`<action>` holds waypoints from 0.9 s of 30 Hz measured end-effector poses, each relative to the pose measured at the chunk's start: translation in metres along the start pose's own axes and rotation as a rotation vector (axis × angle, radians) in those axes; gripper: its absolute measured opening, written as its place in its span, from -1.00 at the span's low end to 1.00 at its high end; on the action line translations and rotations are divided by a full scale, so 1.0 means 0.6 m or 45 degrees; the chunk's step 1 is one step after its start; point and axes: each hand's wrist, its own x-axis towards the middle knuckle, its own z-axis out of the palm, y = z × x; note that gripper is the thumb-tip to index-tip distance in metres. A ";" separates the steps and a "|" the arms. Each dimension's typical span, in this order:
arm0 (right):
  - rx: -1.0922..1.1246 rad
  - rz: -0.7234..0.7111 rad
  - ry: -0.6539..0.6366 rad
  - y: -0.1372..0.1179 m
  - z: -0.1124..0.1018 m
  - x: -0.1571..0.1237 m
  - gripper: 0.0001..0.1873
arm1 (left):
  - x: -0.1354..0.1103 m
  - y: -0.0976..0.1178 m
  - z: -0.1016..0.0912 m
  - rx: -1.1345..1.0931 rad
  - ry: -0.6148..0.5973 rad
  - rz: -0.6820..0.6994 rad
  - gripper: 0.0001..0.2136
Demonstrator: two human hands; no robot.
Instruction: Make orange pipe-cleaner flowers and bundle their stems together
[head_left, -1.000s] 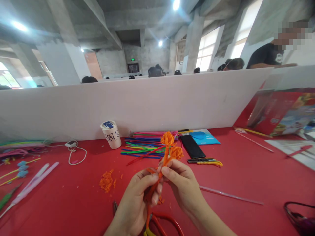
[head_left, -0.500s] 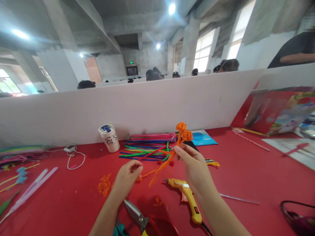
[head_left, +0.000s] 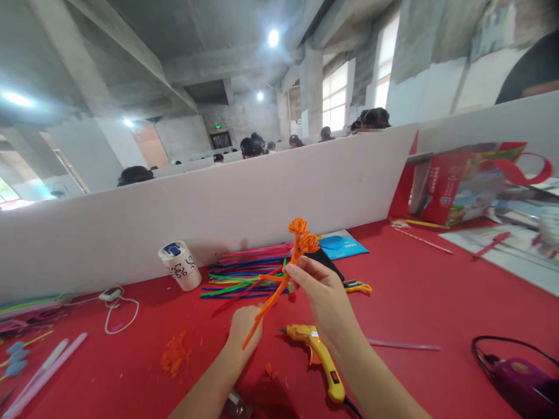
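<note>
My right hand (head_left: 323,299) is raised over the red table (head_left: 437,302) and pinches the stems of an orange pipe-cleaner flower bunch (head_left: 300,237), whose curled heads point up and whose long stems slant down to the left. My left hand (head_left: 244,329) is lower, fingers curled, at the loose lower ends of the stems and close to the table. A yellow glue gun (head_left: 321,358) lies on the table just under my right wrist.
A pile of coloured pipe cleaners (head_left: 248,273) and a paper cup (head_left: 180,266) lie by the white partition (head_left: 218,209). Orange scraps (head_left: 173,354), a white cable (head_left: 117,302), a red box (head_left: 463,183) and a purple device (head_left: 522,378) are around. Other people sit beyond the partition.
My hands came apart: the right lifted the orange bunch, the left dropped toward the table. The view swung right, so the glue gun shows and the scissors slid out at the bottom.
</note>
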 end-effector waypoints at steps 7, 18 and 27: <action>0.002 0.034 -0.034 0.009 0.004 0.001 -0.68 | -0.024 -0.025 -0.044 -0.222 0.284 0.066 -0.89; -0.187 0.184 -0.289 0.041 0.028 -0.017 -0.68 | -0.130 0.043 -0.105 -1.157 0.732 0.200 -0.96; -0.175 0.294 -0.349 0.052 0.037 -0.022 -0.77 | -0.143 0.031 -0.075 -0.666 0.860 0.668 -0.78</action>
